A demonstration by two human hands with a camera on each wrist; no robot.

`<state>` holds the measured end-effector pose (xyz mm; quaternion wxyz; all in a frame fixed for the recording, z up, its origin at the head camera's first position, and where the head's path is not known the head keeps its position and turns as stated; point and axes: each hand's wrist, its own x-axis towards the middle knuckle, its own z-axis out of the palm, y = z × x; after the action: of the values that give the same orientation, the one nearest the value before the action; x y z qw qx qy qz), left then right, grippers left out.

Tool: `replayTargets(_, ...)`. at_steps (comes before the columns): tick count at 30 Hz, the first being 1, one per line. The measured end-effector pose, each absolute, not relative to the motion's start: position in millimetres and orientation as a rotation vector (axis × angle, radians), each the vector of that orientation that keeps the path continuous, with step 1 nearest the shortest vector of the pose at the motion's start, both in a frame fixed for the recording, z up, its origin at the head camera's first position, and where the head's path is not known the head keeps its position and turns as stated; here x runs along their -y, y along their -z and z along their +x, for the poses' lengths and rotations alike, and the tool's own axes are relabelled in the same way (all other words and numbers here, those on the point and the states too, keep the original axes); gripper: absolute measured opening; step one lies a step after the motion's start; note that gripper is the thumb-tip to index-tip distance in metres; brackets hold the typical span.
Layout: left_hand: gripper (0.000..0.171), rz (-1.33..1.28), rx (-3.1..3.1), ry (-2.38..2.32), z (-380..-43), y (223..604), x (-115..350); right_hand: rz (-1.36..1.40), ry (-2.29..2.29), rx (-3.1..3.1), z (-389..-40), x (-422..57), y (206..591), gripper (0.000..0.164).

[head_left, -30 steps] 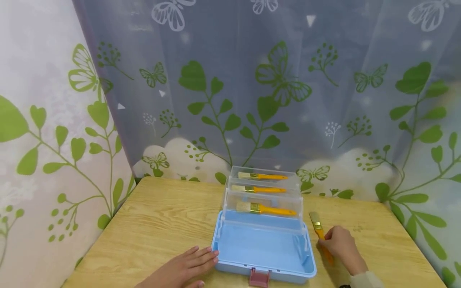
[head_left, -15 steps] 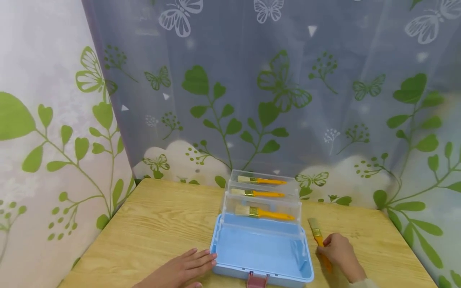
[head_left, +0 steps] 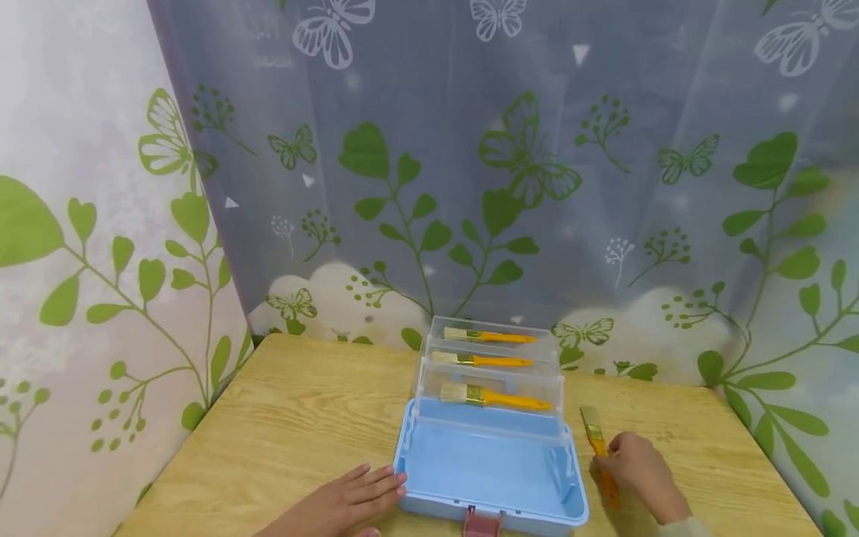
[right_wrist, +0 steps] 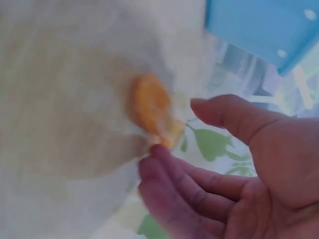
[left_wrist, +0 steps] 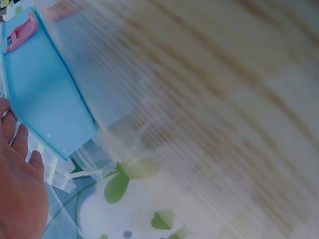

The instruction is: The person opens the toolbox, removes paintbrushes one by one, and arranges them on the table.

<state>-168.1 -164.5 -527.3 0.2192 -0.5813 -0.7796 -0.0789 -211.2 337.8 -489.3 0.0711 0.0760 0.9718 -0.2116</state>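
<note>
An orange-handled paintbrush point(head_left: 594, 437) lies on the table to the right of a blue toolbox point(head_left: 483, 455). My right hand point(head_left: 639, 468) is over its handle, with the thumb to the left of it. In the right wrist view, a gap shows between the thumb point(right_wrist: 219, 110) and the blurred orange handle point(right_wrist: 149, 102), while the fingertips overlap its thinner part. My left hand point(head_left: 342, 498) rests its straight fingers against the toolbox's left edge. Inside the raised clear trays point(head_left: 492, 365) lie three more paintbrushes with orange handles, one per tier.
The toolbox's front bears a pink latch point(head_left: 482, 520). A wooden table point(head_left: 302, 403) carries everything. Behind it and along both sides hang curtains point(head_left: 429, 186) printed with leaves and butterflies; the toolbox stands close to the back one.
The view has tipped slightly, so everything sits a little lower than at first. The paintbrush and my right hand have shifted slightly right of the toolbox. My left hand keeps its place.
</note>
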Motion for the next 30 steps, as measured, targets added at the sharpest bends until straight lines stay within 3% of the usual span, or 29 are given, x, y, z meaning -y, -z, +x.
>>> replayTargets(12, 0.059, -1.621, 2.161, 0.263, -169.1, 530.9, 163.7, 0.067, 0.654, -2.969, -202.9, -332.0, 444.5, 0.058)
replayTargets(19, 0.065, -1.664, 2.156, 0.244, -172.6, 529.2, 165.7, -0.071, 0.787, -3.109, -203.8, -308.8, 407.5, 0.043)
replayTargets(25, 0.065, -1.656, 2.124, 0.194, -174.2, 527.8, 166.7, -0.455, 1.129, -3.054, -223.0, -278.5, 388.8, 0.026)
replayTargets(30, 0.065, -1.644, 2.113, 0.156, -174.5, 527.2, 166.0, -0.752, 1.256, -2.846, -251.0, -265.5, 395.4, 0.023)
